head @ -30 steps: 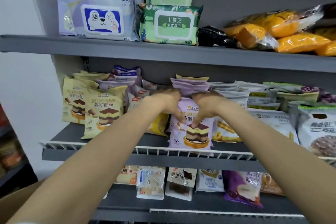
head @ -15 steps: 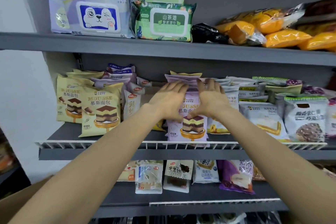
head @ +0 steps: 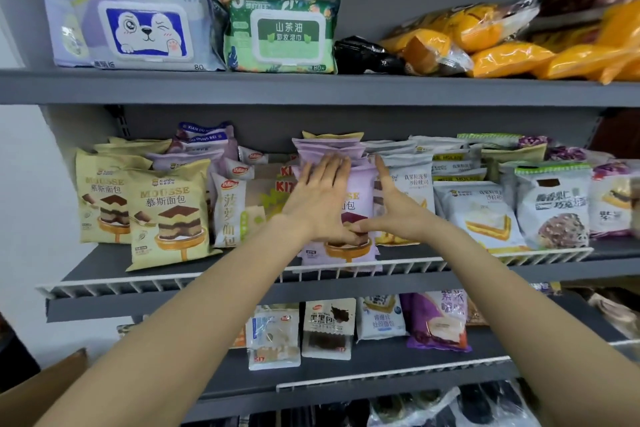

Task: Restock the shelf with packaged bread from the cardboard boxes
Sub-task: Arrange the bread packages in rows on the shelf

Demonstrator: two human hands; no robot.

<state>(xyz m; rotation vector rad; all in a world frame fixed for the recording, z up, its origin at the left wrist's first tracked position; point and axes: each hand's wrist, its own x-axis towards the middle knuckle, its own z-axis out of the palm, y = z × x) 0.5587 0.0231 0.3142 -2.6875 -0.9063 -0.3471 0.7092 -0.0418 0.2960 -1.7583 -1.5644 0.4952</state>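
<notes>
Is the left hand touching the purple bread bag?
Touching. The head view shows the left hand lying flat, fingers straight, against the front of the purple mousse bread bag, covering part of its label.

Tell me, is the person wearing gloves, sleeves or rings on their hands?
No gloves and no rings show. The left hand and right hand are bare, and both forearms are bare as far as the picture shows. No watch or bracelet shows at either wrist.

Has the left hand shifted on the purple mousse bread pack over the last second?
Yes. The left hand has opened flat, fingers sliding up the purple mousse bread pack toward the upper shelf.
</notes>
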